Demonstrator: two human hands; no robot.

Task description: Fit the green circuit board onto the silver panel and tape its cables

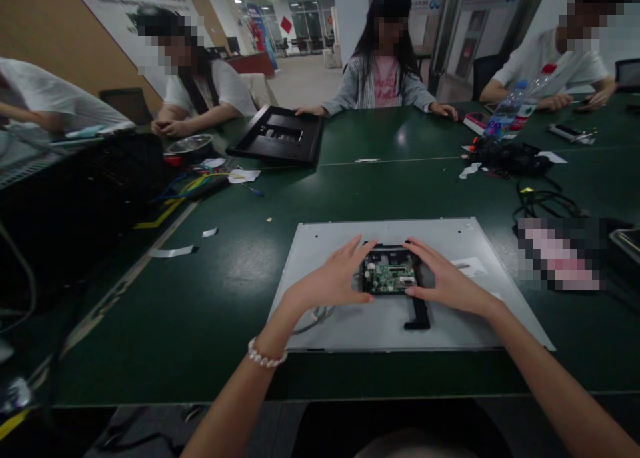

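Nearest, on a flat, pale grey rectangular panel [360, 335], a black L-shaped strip [421, 313] lies at five o'clock from the green circuit board [386, 278] in its black frame [387, 247]. The left hand [337, 277] at nine and right hand [445, 278] at three curve around it, fingers and thumbs spread wide; whether they grip, I cannot tell. Farther, at eleven: a black rectangular housing [287, 150].

Lower centre: smooth, matt grey metal-looking panel [450, 335]; matt black plastic bracket [420, 315]; green circuit board [387, 278] with shiny metal parts. Throughout: smooth, softly glossy counter [235, 291]. Upper right: clear, shiny plastic bottle [507, 108].
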